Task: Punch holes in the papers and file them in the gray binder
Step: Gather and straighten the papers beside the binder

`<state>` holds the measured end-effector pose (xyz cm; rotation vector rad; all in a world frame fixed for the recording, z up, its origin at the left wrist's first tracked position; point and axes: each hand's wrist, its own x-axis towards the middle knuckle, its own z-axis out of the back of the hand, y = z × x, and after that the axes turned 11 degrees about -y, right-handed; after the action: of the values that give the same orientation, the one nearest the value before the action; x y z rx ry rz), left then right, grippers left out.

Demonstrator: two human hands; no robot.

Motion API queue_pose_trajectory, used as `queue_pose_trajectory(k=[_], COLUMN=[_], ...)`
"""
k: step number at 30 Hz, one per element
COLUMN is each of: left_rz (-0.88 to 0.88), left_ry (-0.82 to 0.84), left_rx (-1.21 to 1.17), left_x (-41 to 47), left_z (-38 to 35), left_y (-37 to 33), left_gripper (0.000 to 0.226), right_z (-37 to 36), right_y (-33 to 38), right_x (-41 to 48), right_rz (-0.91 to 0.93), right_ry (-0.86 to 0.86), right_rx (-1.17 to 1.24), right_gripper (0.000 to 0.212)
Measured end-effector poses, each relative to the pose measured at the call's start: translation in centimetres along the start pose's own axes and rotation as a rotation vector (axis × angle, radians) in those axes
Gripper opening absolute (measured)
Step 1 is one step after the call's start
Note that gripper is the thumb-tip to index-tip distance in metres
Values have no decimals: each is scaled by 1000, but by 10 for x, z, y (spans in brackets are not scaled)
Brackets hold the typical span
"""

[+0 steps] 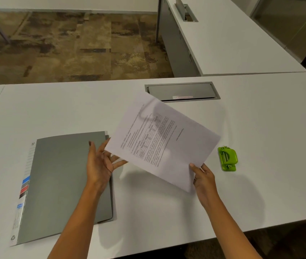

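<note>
The printed papers (pixel 164 141) hang tilted above the white table (pixel 260 118), a little blurred. My right hand (pixel 203 176) pinches their near corner, thumb on top. My left hand (pixel 100 161) is at their left edge with its fingers spread, palm turned toward the sheets and fingertips under or against the edge; whether it grips is unclear. The gray binder (pixel 60 184) lies closed on the table to the left, under my left wrist, with a label strip along its left side. A small green hole punch (pixel 227 158) stands on the table just right of the papers.
A gray cable hatch (pixel 183 91) is set flush into the table behind the papers. A second white desk (pixel 232 38) runs off at the back right. Patterned carpet floor (pixel 73 43) lies beyond the table's far edge. The near table edge runs below my forearms.
</note>
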<state>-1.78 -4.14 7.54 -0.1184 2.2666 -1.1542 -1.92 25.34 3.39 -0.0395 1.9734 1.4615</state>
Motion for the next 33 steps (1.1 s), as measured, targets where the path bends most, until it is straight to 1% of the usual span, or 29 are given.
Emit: queue_pose_trajectory(k=[1,3,5,7,9,11,13,15,16,19,21,22,24,26,30,33], left_rz=[4,-37,-94,-145,-198,-261,-315,-355,-376,-426,-479,-513,-585,-617,-577,-516], left_ry=[22,36,11,-29,-43,-37,-17,12,34,83,110,124,133,95,35,14], left_rx=[-2,116,257,319,359,447,516,581,613,670,685,692,706,689,635,650], left_x=[-3,-7,-10,-14,-15,-16,-17,-18,-19,-18,-21,-24,-26,-27,-23,-20], left_z=[-4,-13,-19,-23,-24,-28,-32,-36,-38,-45,-53,-58,-65,-66,-62,-57], left_y=[3,13,26,34,34,29,23,18,16,11,5,2,-4,-7,-7,-2], left_gripper=[64,66,73,74,71,63,49,37,33,33,26,26,33,33,28,33], right_z=[-3,-9,-14,-17,-18,-15,-13,-13,-15,-28,-39,-43,-51,-55,-53,-48], right_y=[-4,-12,-20,-24,-23,-14,-1,11,18,31,38,41,50,59,61,50], right_x=[-3,-9,-15,-18,-15,-10,-4,3,5,10,13,15,19,20,13,8], right_rz=[-32,-72,-81,-50,16,105,252,399,441,486,460,437,418,433,479,457], right_ry=[-1,8,35,74,75,23,-27,9,64,234,313,335,340,326,281,247], right_rx=[26,61,53,-6,-80,-135,-252,-392,-435,-510,-499,-479,-445,-403,-337,-320], right_gripper=[39,38,37,38,48,68,86,93,93,88,84,81,71,61,47,44])
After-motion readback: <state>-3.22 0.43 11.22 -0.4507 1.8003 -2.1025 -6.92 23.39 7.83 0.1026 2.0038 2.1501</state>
